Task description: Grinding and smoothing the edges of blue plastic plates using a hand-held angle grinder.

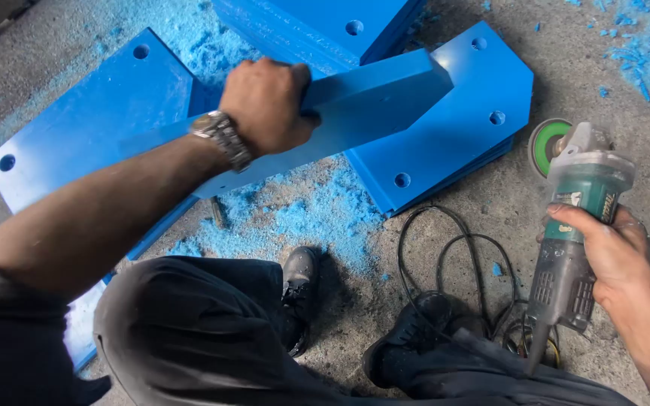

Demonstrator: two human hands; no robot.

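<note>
Left hand clamped over the upper edge of a blue plastic slab, stood on edge; long axis running from about 8 o'clock to 2 o'clock, the free end toward 2 o'clock from the hand. Right hand wrapped round the body of a green angle grinder, disc at 12 o'clock, well apart from the slab at 3 o'clock. Flat blue plates and blue shavings on the concrete floor beneath.
</note>
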